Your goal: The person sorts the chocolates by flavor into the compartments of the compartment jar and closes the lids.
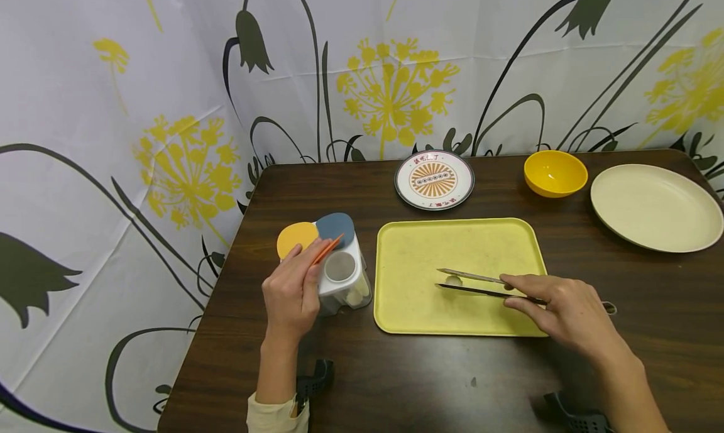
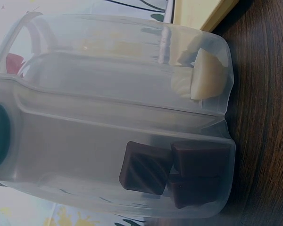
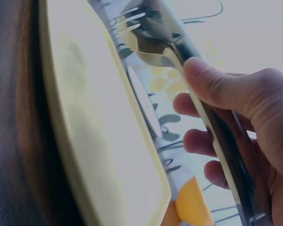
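Observation:
My left hand [image 1: 291,291] pinches a raised orange lid [image 1: 328,249] at the near side of a clear container with a white top [image 1: 346,247]. Below that lid, a round opening [image 1: 340,266] is uncovered. In the left wrist view, the container holds several dark brown ridged blocks [image 2: 146,168] in one compartment and pale chunks [image 2: 210,75] in another. My right hand [image 1: 571,310] grips metal tongs [image 1: 481,291] above the yellow tray [image 1: 418,313]. Between the tongs' ends a small pale round piece [image 1: 454,281] shows. Pronged tips are visible in the right wrist view.
A patterned round plate [image 1: 434,200] stands behind the tray. At the back right are a yellow bowl [image 1: 556,174] and a cream oval plate [image 1: 656,207]. The container's yellow lid [image 1: 296,237] and blue-grey lid [image 1: 336,227] are down. A floral cloth [image 1: 362,106] hangs behind the table.

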Available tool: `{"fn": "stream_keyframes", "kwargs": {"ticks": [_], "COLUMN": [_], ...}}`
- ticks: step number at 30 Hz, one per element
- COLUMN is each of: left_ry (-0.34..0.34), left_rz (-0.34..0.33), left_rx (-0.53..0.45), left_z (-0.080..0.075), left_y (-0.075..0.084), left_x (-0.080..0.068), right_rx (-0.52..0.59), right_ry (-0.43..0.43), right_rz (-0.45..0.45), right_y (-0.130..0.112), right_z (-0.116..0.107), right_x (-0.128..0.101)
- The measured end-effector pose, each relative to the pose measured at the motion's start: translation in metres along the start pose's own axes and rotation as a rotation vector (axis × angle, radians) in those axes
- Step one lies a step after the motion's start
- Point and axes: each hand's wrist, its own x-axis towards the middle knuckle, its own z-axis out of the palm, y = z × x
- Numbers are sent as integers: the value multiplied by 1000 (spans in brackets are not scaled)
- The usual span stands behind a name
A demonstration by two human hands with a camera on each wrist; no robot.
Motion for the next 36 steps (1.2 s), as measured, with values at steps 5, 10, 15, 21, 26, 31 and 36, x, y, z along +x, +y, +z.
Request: {"fn": "stream_keyframes", "kwargs": {"ticks": [5,10,15,21,26,31,36], "left_ry": [-6,-9,4,6,8,9,7], "left_rz": [-7,-12,0,2,5,13,19], "left_rx": [-11,0,13,5,5,7,3], "left_z": [0,-1,0,1,0,0,0], "left_y": [0,1,0,0,-1,-1,-1], "left_x": [0,0,0,0,0,-1,-1], "right_rx": [15,29,61,108,128,110,120], "right_ry": [68,80,84,135,180,180,190], "right_rz": [-85,-115,-141,-254,-366,-407,-427], "right_y": [-7,-17,-29,-49,-71,-89,-99], "right_z": [-4,-9,-14,-16,-8,6,19], "right_x": [10,23,39,63,84,97,102]}}
